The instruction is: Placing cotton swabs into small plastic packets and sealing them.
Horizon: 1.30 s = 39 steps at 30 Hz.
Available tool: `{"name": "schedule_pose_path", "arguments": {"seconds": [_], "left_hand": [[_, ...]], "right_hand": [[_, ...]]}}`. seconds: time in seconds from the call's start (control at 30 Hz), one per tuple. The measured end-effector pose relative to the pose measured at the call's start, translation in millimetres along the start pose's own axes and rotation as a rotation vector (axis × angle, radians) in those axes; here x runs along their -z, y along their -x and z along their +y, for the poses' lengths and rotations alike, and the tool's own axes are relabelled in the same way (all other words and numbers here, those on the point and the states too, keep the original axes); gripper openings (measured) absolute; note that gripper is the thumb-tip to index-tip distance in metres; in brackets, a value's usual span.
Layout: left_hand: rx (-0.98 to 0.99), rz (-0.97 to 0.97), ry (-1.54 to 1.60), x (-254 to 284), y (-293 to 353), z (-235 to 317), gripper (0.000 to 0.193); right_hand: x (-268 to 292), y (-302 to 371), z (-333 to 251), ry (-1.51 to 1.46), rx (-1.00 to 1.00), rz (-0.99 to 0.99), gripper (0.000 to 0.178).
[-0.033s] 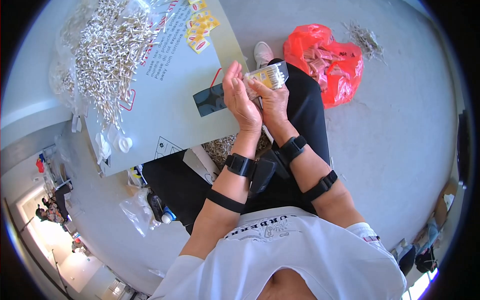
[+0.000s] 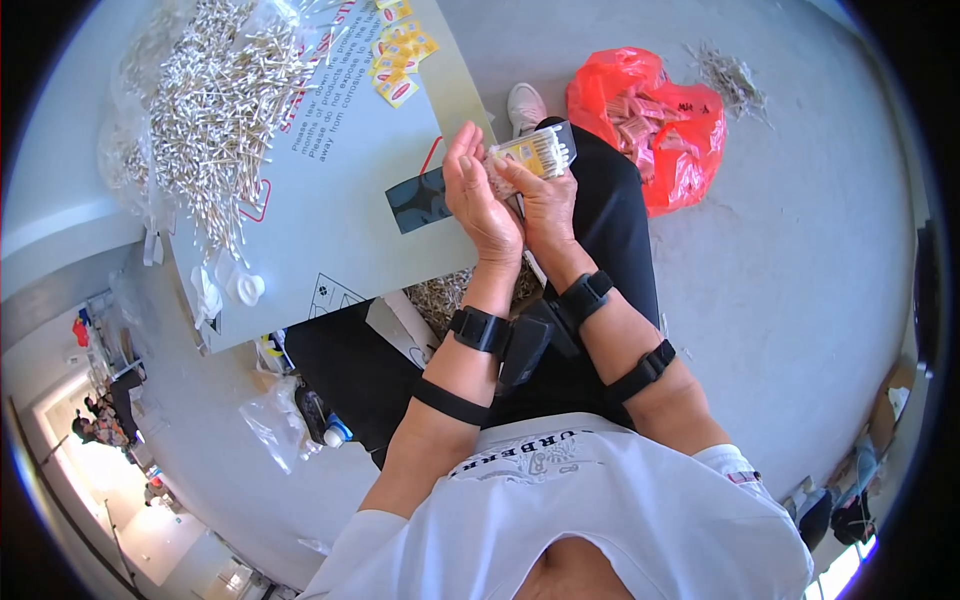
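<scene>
"Quick one: right hand?"

"Right hand [image 2: 551, 203] clamped on a clear pack [image 2: 530, 155] of white-tipped swabs, yellow label showing. Thumb lies across the front; other fingers are mostly behind it, can't see them."

"Left?"

"Left hand [image 2: 485, 205]: fingers straight and close together, pointing far, thumb raised, palm turned toward the pack's left end. Touching or just beside, can't tell. Wrists close together."

"Where's the pack?"

"Just right of the table [image 2: 330, 240], over the dark trouser leg [image 2: 610, 215]."

"On the table?"

"Far left, a big heap of loose swabs [image 2: 215, 110] on clear plastic. Yellow cards [image 2: 405, 50] at the far edge, right of the heap. Dark strip [image 2: 415, 203] left of the left hand (glossy, no idea what it is)."

"Floor, right side?"

"Red plastic bag [image 2: 690, 180] with pink packets [image 2: 635, 128] inside, far right of the hands. Small scattered pile of thin sticks [image 2: 735, 80] beyond it. White shoe [image 2: 525, 107] left of the bag."
</scene>
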<state>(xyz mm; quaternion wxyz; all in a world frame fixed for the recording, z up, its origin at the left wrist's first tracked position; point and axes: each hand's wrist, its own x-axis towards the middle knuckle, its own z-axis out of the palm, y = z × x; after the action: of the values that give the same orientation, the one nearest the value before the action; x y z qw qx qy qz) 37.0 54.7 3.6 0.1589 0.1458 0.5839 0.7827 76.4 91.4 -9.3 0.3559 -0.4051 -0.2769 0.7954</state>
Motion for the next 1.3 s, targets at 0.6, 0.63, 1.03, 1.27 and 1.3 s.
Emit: {"name": "schedule_pose_path", "arguments": {"seconds": [0.6, 0.63, 1.03, 1.27, 1.3], "left_hand": [[0.307, 0.058, 0.374, 5, 31, 18, 0.062], [0.307, 0.058, 0.374, 7, 28, 18, 0.062], [0.501, -0.026, 0.238, 40, -5, 26, 0.053], [0.525, -0.037, 0.382, 37, -9, 24, 0.056], [0.548, -0.073, 0.376, 39, -14, 25, 0.058]], "right_hand": [[7, 0, -1, -0.048, -0.031, 0.007, 0.029], [6, 0, -2, -0.036, -0.037, -0.002, 0.029], [0, 5, 2, -0.035, 0.038, 0.053, 0.029], [0, 3, 5, -0.009, 0.146, -0.024, 0.029], [-1, 3, 3, -0.011, 0.174, -0.050, 0.028]]}}
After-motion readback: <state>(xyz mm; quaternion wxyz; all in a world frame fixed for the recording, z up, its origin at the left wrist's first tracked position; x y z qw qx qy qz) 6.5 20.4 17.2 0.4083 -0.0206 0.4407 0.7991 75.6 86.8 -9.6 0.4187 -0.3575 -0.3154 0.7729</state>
